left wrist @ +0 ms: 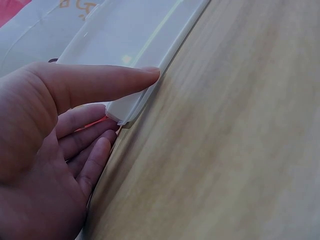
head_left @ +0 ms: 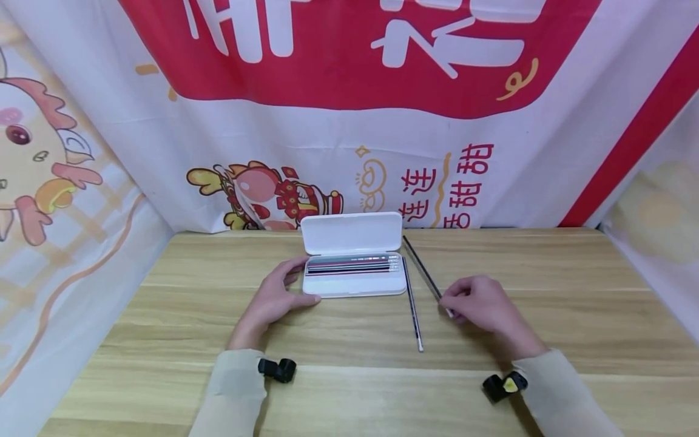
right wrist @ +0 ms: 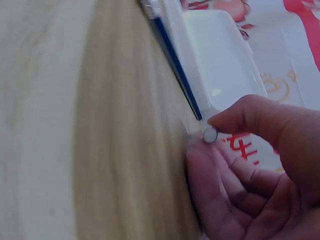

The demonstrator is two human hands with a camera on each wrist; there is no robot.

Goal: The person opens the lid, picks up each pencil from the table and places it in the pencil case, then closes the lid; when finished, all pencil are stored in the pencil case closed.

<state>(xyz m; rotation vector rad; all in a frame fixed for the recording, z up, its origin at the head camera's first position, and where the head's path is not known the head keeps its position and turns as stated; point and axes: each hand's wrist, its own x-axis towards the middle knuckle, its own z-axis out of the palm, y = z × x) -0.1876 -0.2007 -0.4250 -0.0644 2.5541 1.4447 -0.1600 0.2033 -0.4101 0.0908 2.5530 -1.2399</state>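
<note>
A white pencil case [head_left: 355, 288] lies with its lid [head_left: 352, 233] raised and several pencils [head_left: 349, 266] side by side inside. My left hand [head_left: 275, 295] holds the case's left end, thumb on the front edge and fingers around the side. To the right of the case, my right hand [head_left: 477, 305] pinches a dark pencil [head_left: 423, 267] near its pale end, between thumb and index finger. That round end [right wrist: 210, 134] faces the right wrist camera. Another pencil, dark blue [head_left: 413, 309], lies beside the case's right end, between case and right hand.
Everything rests on a wood-grain table [head_left: 349, 394]. Behind it hangs a white and red printed cloth [head_left: 338, 133], close behind the raised lid. More printed cloth [head_left: 65, 200] covers the left side.
</note>
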